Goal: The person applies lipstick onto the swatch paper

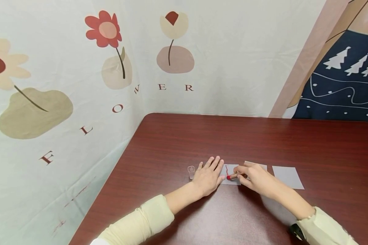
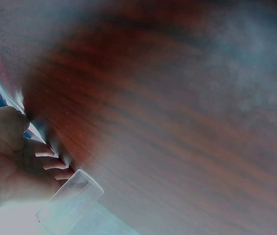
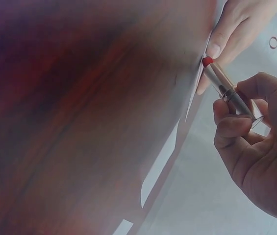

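Note:
A lipstick (image 1: 234,176) with a red tip and a shiny gold-toned tube is pinched between the thumb and fingers of my right hand (image 1: 259,180). Its tip meets a small white paper (image 1: 233,168) that carries a wavy red line. My left hand (image 1: 208,177) rests flat at that paper's left edge, fingers straight and slightly spread. Beside this hand stands a clear lipstick cap (image 1: 191,170); the left wrist view shows the see-through cap (image 2: 77,196) close to the fingers. In the right wrist view, the lipstick (image 3: 221,81) points toward the left thumb.
Another white paper (image 1: 254,164) lies partly behind my right hand, and a third paper (image 1: 287,177) is farther right. All lie on a dark red-brown wooden table (image 1: 202,136). A cloth with printed flowers (image 1: 233,61) hangs behind and left of the table.

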`<move>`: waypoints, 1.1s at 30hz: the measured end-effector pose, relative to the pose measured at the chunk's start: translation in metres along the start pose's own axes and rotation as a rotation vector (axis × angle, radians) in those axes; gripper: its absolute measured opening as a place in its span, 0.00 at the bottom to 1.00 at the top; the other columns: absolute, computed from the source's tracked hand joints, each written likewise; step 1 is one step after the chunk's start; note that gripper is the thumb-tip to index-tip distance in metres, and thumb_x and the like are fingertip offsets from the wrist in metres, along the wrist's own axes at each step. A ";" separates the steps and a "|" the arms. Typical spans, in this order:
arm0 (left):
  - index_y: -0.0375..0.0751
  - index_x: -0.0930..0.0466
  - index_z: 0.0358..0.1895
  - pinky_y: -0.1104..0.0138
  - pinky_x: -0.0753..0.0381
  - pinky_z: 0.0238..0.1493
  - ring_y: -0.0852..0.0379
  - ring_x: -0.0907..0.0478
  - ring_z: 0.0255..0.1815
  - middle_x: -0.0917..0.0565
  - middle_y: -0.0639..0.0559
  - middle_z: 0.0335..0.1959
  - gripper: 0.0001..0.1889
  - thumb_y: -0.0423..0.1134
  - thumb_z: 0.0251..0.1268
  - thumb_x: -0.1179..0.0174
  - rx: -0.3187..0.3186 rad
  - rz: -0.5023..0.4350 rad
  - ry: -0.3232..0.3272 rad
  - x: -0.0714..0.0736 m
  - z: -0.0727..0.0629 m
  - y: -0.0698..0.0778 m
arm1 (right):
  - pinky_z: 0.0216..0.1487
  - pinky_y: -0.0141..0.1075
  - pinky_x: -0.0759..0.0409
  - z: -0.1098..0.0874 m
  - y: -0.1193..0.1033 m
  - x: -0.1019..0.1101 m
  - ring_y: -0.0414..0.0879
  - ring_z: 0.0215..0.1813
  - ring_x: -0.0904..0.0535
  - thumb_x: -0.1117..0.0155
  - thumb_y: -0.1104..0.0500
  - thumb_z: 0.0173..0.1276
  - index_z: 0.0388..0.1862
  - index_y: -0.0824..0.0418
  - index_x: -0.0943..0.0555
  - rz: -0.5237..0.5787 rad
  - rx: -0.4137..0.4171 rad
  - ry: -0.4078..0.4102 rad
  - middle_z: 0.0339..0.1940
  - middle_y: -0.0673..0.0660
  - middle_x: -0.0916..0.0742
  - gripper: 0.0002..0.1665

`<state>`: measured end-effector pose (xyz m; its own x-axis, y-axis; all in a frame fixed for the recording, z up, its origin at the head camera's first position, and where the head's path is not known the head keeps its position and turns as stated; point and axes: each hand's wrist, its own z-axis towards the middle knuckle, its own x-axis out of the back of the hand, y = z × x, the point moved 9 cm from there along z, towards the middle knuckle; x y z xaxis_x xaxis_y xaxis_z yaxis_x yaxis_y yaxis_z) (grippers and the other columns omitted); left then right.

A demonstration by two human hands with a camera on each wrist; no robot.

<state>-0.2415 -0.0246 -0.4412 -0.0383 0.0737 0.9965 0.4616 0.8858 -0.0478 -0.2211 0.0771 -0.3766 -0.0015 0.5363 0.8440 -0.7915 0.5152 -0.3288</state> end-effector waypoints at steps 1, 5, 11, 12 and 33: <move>0.47 0.46 0.73 0.52 0.39 0.63 0.52 0.50 0.72 0.45 0.51 0.73 0.30 0.57 0.73 0.64 0.001 0.000 0.000 0.000 0.000 0.000 | 0.25 0.27 0.27 0.000 -0.001 0.000 0.39 0.28 0.27 0.37 0.70 0.55 0.36 0.65 0.18 -0.002 0.005 0.004 0.30 0.51 0.18 0.08; 0.47 0.46 0.73 0.52 0.39 0.63 0.53 0.50 0.72 0.45 0.51 0.73 0.30 0.57 0.73 0.64 0.004 0.002 0.000 0.000 0.000 -0.001 | 0.27 0.29 0.25 -0.002 -0.003 0.001 0.38 0.29 0.25 0.37 0.69 0.55 0.36 0.65 0.18 -0.018 0.008 0.012 0.30 0.52 0.18 0.08; 0.47 0.46 0.73 0.52 0.40 0.64 0.53 0.50 0.72 0.45 0.51 0.73 0.31 0.57 0.73 0.64 0.011 0.003 0.001 0.000 0.000 -0.002 | 0.29 0.32 0.23 -0.002 -0.003 -0.001 0.39 0.31 0.23 0.38 0.69 0.56 0.36 0.64 0.19 -0.006 -0.005 -0.008 0.32 0.53 0.17 0.08; 0.48 0.47 0.73 0.52 0.40 0.64 0.53 0.50 0.72 0.45 0.51 0.73 0.31 0.57 0.73 0.64 0.014 0.002 0.000 -0.001 0.000 -0.002 | 0.29 0.32 0.23 -0.002 -0.002 -0.001 0.39 0.31 0.23 0.38 0.68 0.57 0.37 0.64 0.19 -0.006 -0.008 -0.009 0.32 0.53 0.17 0.08; 0.47 0.46 0.73 0.52 0.39 0.63 0.54 0.50 0.72 0.45 0.52 0.73 0.30 0.57 0.73 0.64 0.005 0.012 0.010 -0.001 0.001 0.000 | 0.29 0.32 0.23 -0.007 -0.006 -0.004 0.37 0.31 0.23 0.38 0.68 0.58 0.37 0.64 0.19 0.003 -0.021 -0.044 0.32 0.52 0.17 0.07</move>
<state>-0.2430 -0.0244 -0.4424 -0.0233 0.0800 0.9965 0.4572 0.8873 -0.0605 -0.2126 0.0768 -0.3806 -0.0309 0.5078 0.8609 -0.7784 0.5282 -0.3394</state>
